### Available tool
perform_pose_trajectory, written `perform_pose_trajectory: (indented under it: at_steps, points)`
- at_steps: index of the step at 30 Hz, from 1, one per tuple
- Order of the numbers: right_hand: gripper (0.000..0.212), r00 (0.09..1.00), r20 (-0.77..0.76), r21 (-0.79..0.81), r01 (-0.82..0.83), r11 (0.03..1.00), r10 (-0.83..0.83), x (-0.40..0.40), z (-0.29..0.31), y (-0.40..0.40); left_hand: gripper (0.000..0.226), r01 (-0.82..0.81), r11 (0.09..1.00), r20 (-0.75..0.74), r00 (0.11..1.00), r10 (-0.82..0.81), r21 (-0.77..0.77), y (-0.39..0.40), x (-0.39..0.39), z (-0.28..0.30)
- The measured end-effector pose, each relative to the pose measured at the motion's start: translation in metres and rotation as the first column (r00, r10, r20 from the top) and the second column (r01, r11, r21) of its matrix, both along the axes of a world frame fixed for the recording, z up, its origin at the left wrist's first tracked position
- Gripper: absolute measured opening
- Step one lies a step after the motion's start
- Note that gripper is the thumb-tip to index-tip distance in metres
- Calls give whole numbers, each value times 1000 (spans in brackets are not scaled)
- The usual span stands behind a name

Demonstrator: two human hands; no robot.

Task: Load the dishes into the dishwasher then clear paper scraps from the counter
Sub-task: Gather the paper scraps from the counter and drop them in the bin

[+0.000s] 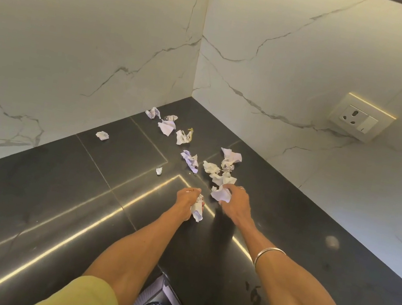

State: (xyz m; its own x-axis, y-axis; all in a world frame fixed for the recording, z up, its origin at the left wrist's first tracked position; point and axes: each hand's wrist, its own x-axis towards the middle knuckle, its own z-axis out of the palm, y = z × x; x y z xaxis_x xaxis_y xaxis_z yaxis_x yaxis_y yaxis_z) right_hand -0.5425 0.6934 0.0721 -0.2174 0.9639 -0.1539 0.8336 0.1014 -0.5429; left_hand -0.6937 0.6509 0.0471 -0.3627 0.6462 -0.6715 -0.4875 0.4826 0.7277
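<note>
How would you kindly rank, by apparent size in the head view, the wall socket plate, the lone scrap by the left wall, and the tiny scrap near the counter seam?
1. Cream wall socket plate
2. Lone crumpled white scrap
3. Tiny white scrap

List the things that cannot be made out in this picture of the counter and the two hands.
- Left hand, head view: its own back hides how much crumpled paper it holds.
- Right hand: its fingertips are blurred over a paper scrap; the grip is unclear.
- Writing on the scraps: too small.
- Dishwasher and dishes: outside the frame.
</note>
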Motion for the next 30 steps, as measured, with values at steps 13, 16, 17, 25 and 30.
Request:
perform_pose_trajectory:
  at_steps: [13, 16, 17, 25, 30]
  points:
    - [35, 961, -157, -121, 212, 970, -230, -15, -10, 11, 3, 85, 996, 53, 995, -87, 31, 13, -14, 0]
    - [29, 916, -266, -116, 279, 953, -301, -27, 0, 13, 7, 79, 996, 75, 994, -81, 32, 13, -15, 1]
    - [27, 900, -308, -111, 287, 952, -307, -32, 4, 11, 9, 76, 997, 84, 993, -78, 29, 12, -15, 4]
    - [23, 895, -430, -114, 79, 990, -121, -65, 17, -23, 37, -102, 995, 265, 959, 99, -1, 11, -21, -15]
    - [34, 925, -372, -135, 35, 990, -84, -73, 13, -30, 26, -207, 978, 393, 901, 181, 26, -25, -18, 22]
